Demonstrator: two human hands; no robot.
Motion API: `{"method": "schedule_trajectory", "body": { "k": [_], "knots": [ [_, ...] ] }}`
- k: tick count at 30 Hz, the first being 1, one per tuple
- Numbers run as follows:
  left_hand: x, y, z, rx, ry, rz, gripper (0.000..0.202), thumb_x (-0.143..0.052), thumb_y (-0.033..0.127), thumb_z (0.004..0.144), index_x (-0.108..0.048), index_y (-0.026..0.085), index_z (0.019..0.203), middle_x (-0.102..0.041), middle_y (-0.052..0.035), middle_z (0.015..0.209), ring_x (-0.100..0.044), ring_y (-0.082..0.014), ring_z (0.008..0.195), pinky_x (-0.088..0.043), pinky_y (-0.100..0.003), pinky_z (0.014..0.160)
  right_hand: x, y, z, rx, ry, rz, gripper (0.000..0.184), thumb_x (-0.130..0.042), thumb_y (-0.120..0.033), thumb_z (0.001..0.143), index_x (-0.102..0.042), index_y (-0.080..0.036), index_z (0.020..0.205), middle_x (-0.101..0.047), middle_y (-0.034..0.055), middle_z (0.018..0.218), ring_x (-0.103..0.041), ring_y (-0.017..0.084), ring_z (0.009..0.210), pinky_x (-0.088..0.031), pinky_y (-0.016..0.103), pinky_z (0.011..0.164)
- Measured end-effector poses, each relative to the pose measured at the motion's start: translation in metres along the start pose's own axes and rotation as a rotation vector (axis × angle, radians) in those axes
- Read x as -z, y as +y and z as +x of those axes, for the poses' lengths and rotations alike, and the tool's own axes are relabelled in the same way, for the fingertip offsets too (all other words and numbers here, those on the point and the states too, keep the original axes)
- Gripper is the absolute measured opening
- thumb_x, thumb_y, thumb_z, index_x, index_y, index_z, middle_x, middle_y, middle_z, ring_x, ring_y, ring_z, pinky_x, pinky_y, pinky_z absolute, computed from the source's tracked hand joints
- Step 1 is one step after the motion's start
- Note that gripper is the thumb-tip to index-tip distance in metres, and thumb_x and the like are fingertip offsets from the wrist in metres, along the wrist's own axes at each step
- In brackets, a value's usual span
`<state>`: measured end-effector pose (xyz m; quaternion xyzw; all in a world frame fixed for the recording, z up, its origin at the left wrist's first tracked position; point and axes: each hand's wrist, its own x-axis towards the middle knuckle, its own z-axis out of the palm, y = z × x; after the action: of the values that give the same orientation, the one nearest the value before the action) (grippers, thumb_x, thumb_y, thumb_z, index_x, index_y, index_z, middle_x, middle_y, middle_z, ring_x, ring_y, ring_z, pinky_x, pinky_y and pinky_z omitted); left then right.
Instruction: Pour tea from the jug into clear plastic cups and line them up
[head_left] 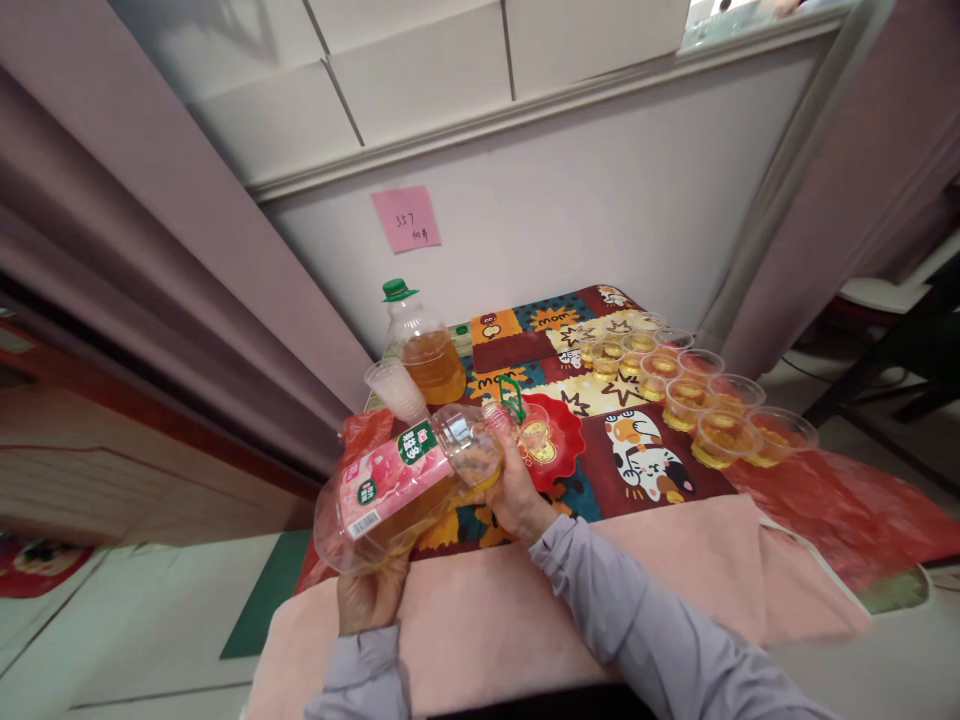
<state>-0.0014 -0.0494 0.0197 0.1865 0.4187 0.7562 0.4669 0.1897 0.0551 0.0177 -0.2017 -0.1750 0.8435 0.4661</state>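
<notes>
A large clear juice bottle (405, 480) with a pink label lies tilted almost on its side, amber drink along its lower wall. My left hand (375, 592) is under its base end, fingers partly hidden by the bottle. Wrapped round the neck end is my right hand (516, 488). Just past the mouth, a clear plastic cup (534, 428) sits on a red scalloped dish (568, 462). A green loop (511, 396) shows by the bottle's mouth. Whether liquid is flowing I cannot tell.
Several clear cups of amber drink (686, 400) stand at the right of the patterned mat (517, 350). A second bottle (431, 355) with a green cap and a stack of cups (397, 388) are at the back left. Pink cloth (465, 620) covers the front edge.
</notes>
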Motion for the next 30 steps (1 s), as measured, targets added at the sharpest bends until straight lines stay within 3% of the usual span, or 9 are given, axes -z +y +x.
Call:
{"method": "schedule_trajectory", "body": {
  "k": [4,10,16,21,26,30],
  "knots": [
    [0.0012,-0.0005,-0.0002,0.002,0.024,-0.035,0.054,-0.072,0.062,0.099,-0.071,0.04,0.148,-0.051,0.0031,0.174,-0.032,-0.0339,0.169,-0.066,-0.037,0.104,0.0028,0.0018,0.0017,-0.003,0.002,-0.01,0.073,-0.051,-0.085,0.099,-0.076,-0.025,0.131,-0.086,0.0111,0.112,-0.082,0.028,0.089,-0.069,0.041,0.066],
    [-0.0023,0.0017,-0.0032,0.012,0.01,0.02,0.063,-0.09,0.055,0.086,-0.074,0.042,0.145,-0.053,0.0003,0.173,-0.033,-0.0412,0.168,-0.064,-0.049,0.11,0.0041,0.0009,0.0015,-0.005,-0.026,-0.021,0.075,-0.052,-0.087,0.098,-0.075,-0.025,0.132,-0.086,0.0109,0.112,-0.081,0.028,0.088,-0.069,0.043,0.067],
    [-0.0014,0.0023,-0.0036,0.016,0.002,0.019,0.066,-0.087,0.056,0.088,-0.07,0.042,0.151,-0.049,0.0038,0.176,-0.03,-0.0367,0.169,-0.065,-0.041,0.106,0.0025,-0.0005,0.001,-0.004,-0.004,-0.006,0.071,-0.052,-0.086,0.099,-0.075,-0.026,0.13,-0.086,0.0092,0.108,-0.081,0.027,0.085,-0.068,0.04,0.063],
    [-0.0027,0.0002,-0.0039,-0.007,0.02,0.013,0.066,-0.086,0.056,0.088,-0.07,0.04,0.15,-0.046,0.0008,0.178,-0.029,-0.0385,0.17,-0.058,-0.051,0.117,0.0021,-0.0016,0.001,-0.01,-0.027,0.001,0.071,-0.053,-0.085,0.099,-0.074,-0.026,0.132,-0.086,0.0091,0.109,-0.08,0.027,0.084,-0.068,0.041,0.064],
    [-0.0065,0.0001,-0.0053,0.013,0.072,0.019,0.056,-0.071,0.064,0.097,-0.072,0.04,0.147,-0.045,0.0036,0.178,-0.029,-0.0354,0.17,-0.06,-0.043,0.114,0.0029,-0.0005,0.0013,0.002,-0.016,0.003,0.072,-0.049,-0.085,0.101,-0.077,-0.024,0.129,-0.086,0.0099,0.105,-0.081,0.027,0.085,-0.069,0.043,0.065],
    [-0.0064,0.0017,-0.0046,0.001,0.041,0.035,0.058,-0.078,0.06,0.094,-0.07,0.043,0.149,-0.048,0.0048,0.176,-0.03,-0.0341,0.169,-0.06,-0.042,0.112,0.0035,0.0005,0.0024,-0.012,-0.015,0.012,0.074,-0.047,-0.084,0.103,-0.077,-0.023,0.132,-0.086,0.0108,0.108,-0.081,0.027,0.086,-0.07,0.042,0.065]
  ]
}}
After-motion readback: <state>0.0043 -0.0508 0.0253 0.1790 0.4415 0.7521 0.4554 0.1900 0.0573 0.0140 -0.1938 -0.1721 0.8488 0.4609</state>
